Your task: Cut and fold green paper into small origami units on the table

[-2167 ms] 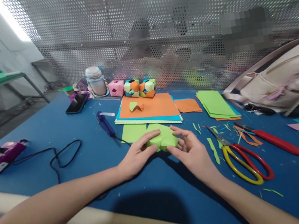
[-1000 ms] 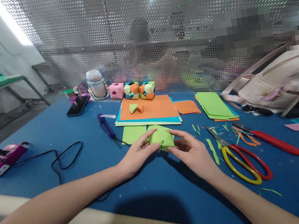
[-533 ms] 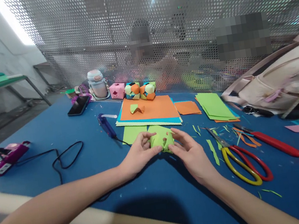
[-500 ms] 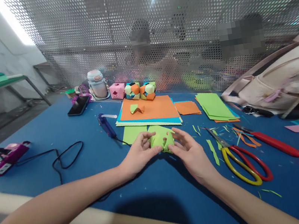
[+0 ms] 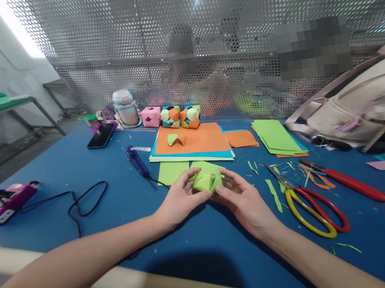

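A folded light-green paper piece [image 5: 204, 182], box-like with loose flaps on its right side, is held above the blue table. My left hand [image 5: 182, 196] grips its left side, thumb along the front edge. On the other side, my right hand [image 5: 241, 197] pinches the flaps between thumb and fingers. Its underside and some fingertips are hidden. Flat green sheets [image 5: 173, 171] lie just behind my hands. Beyond them is a stack of sheets with orange paper [image 5: 202, 137] on top, bearing a small folded green-and-orange piece [image 5: 176, 140].
Scissors [image 5: 308, 208] and a red-handled cutter [image 5: 355, 184] lie at right among paper scraps. A blue glue gun [image 5: 137, 161] with a black cord lies at left. Paper cubes [image 5: 170, 117], a bottle [image 5: 125, 108] and a phone [image 5: 101, 135] stand or lie at the back; a bag [image 5: 363, 92] is at right.
The green paper piece has turned slightly, and the gap between its flaps looks narrower. My right fingers have shifted a little around its right side.
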### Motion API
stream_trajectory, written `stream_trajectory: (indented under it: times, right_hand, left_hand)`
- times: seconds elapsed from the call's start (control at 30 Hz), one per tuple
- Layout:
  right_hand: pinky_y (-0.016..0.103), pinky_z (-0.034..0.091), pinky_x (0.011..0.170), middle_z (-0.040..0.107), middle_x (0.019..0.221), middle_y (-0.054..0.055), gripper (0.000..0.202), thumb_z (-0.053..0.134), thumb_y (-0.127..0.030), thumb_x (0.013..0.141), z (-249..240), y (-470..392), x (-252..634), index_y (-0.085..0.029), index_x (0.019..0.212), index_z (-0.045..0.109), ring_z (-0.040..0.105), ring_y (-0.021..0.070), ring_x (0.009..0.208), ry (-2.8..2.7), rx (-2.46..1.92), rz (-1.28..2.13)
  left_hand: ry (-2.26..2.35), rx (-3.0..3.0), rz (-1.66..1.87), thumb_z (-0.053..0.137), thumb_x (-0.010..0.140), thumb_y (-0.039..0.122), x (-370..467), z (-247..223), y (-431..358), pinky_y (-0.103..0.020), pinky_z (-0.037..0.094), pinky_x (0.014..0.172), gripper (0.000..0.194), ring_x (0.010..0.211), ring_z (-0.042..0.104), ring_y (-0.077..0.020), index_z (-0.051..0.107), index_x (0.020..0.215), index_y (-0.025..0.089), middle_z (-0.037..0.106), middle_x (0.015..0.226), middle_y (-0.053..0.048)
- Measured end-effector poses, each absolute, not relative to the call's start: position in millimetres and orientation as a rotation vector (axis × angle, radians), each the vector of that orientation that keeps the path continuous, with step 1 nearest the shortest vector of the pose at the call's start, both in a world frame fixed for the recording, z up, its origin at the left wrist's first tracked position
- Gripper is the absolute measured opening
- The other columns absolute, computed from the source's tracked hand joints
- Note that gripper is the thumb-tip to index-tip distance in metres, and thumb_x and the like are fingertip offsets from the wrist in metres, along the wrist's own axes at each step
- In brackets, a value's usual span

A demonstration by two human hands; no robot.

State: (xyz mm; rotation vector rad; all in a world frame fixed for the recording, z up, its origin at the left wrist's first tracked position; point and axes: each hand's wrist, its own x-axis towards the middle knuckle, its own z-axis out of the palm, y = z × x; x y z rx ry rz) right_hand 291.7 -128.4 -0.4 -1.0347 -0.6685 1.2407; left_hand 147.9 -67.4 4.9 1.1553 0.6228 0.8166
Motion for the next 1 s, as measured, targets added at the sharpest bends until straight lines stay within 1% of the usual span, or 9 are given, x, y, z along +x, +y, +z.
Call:
stream_trajectory:
  times: [0.17, 0.3, 0.4, 0.57, 0.67, 0.83, 0.9, 1.0]
  right_hand:
    - [0.041, 0.049, 0.092, 0.063, 0.112, 0.006, 0.054, 0.081, -0.031, 0.060, -3.4, -129.2, 290.4, -0.024, 0.109, 0.058, 0.057, 0.0237, 0.109, -0.751, -1.067, 1.197]
    - [0.038, 0.050, 0.088, 0.060, 0.117, 0.007, 0.052, 0.079, -0.032, 0.063, -3.8, -130.1, 289.8, -0.023, 0.110, 0.056, 0.059, 0.0223, 0.104, -0.805, -1.072, 1.127]
    - [0.038, 0.051, 0.086, 0.060, 0.118, 0.007, 0.048, 0.076, -0.032, 0.067, -1.6, -129.9, 293.2, -0.023, 0.110, 0.056, 0.060, 0.0216, 0.101, -0.878, -1.073, 1.059]
    - [0.038, 0.051, 0.084, 0.064, 0.112, 0.007, 0.044, 0.072, -0.033, 0.071, 3.3, -131.1, 299.1, -0.024, 0.111, 0.056, 0.062, 0.0209, 0.097, -1.060, -1.173, 0.905]
    - [0.037, 0.052, 0.081, 0.064, 0.109, 0.008, 0.044, 0.069, -0.033, 0.072, 4.4, -133.7, 297.3, -0.023, 0.112, 0.055, 0.062, 0.0211, 0.095, -1.163, -1.235, 0.865]
    - [0.036, 0.054, 0.072, 0.065, 0.096, 0.007, 0.046, 0.065, -0.035, 0.076, 4.9, -135.4, 299.8, -0.021, 0.118, 0.052, 0.063, 0.0197, 0.082, -1.242, -1.313, 0.790]
    - [0.035, 0.054, 0.070, 0.064, 0.099, 0.007, 0.045, 0.063, -0.035, 0.077, 6.6, -135.1, 304.3, -0.021, 0.119, 0.052, 0.062, 0.0190, 0.080, -1.276, -1.353, 0.693]
    - [0.033, 0.053, 0.071, 0.060, 0.111, 0.009, 0.041, 0.060, -0.031, 0.080, 11.0, -135.7, 309.5, -0.022, 0.119, 0.055, 0.061, 0.0183, 0.083, -1.417, -1.372, 0.458]
  left_hand:
    - [0.613, 1.202, 0.822, 0.075, 0.062, 0.017, 148.6, 6.7, -70.6, -0.033, 0.045, 0.091, 0.064, 0.103, 0.059, -0.0199, 0.044, 0.119, 0.015, 0.062, 0.106, -0.008]
    - [0.610, 1.212, 0.847, 0.073, 0.064, 0.014, 148.1, 11.1, -72.7, -0.031, 0.045, 0.091, 0.063, 0.103, 0.059, -0.0185, 0.042, 0.119, 0.015, 0.061, 0.109, -0.009]
    - [0.617, 1.215, 0.873, 0.072, 0.063, 0.014, 147.5, 14.3, -72.1, -0.031, 0.045, 0.092, 0.062, 0.104, 0.058, -0.0191, 0.043, 0.118, 0.015, 0.060, 0.110, -0.009]
    - [0.603, 1.207, 0.873, 0.074, 0.061, 0.016, 147.8, 13.2, -70.6, -0.035, 0.042, 0.096, 0.064, 0.109, 0.056, -0.0221, 0.046, 0.119, 0.015, 0.060, 0.113, -0.010]
    - [0.580, 1.217, 0.842, 0.075, 0.063, 0.019, 147.6, 10.0, -70.9, -0.037, 0.043, 0.095, 0.064, 0.108, 0.057, -0.0228, 0.046, 0.120, 0.015, 0.060, 0.114, -0.011]
    - [0.612, 1.361, 0.845, 0.072, 0.067, 0.022, 144.7, 6.3, -64.2, -0.037, 0.045, 0.095, 0.063, 0.110, 0.056, -0.0229, 0.044, 0.123, 0.014, 0.058, 0.116, -0.012]
    - [0.651, 1.506, 0.882, 0.071, 0.068, 0.022, 142.5, 4.4, -58.5, -0.038, 0.043, 0.098, 0.063, 0.113, 0.054, -0.0236, 0.044, 0.124, 0.015, 0.054, 0.123, -0.013]
    - [0.695, 1.773, 0.949, 0.069, 0.069, 0.022, 139.2, 1.0, -51.4, -0.039, 0.037, 0.105, 0.063, 0.119, 0.050, -0.0237, 0.044, 0.126, 0.017, 0.048, 0.132, -0.013]
